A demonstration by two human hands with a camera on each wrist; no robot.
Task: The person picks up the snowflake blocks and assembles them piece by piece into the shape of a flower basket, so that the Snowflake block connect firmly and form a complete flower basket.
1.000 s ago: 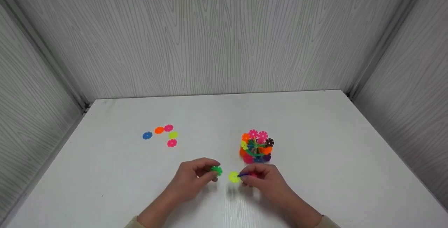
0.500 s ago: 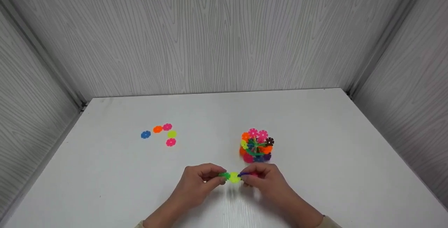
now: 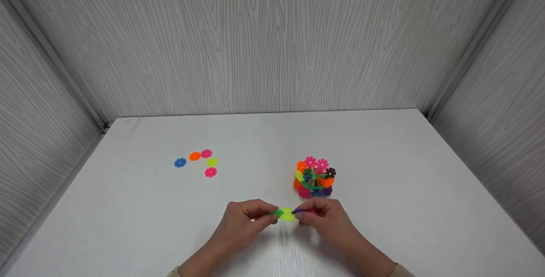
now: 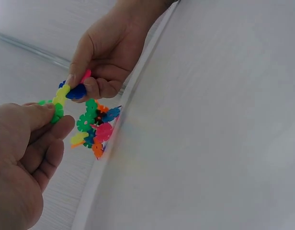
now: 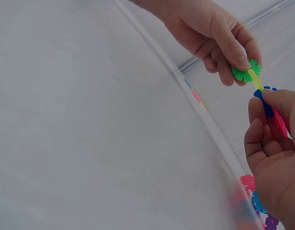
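Note:
My left hand [image 3: 249,221] pinches a green snowflake disc [image 5: 247,72] between thumb and fingers. The green disc meets the edge of a yellow snowflake disc [image 3: 287,214], which sits between the two hands. My right hand [image 3: 325,219] grips a blue snowflake disc [image 4: 76,91] joined to the yellow one. A pink disc [image 5: 279,123] shows beyond the blue one, partly hidden by the right fingers. Just behind the right hand stands a cluster of interlocked snowflake discs [image 3: 315,179] in several colours.
Loose discs lie flat at the left: a blue disc [image 3: 180,162], an orange disc [image 3: 195,156], a yellow disc [image 3: 212,162] and two pink ones. The white table [image 3: 272,136] meets grained panels [image 3: 272,43] at the back and sides.
My left hand has moved right, bringing the green disc from apart to touching the yellow disc, and the green disc has turned edge-on. The right hand has stayed nearly still.

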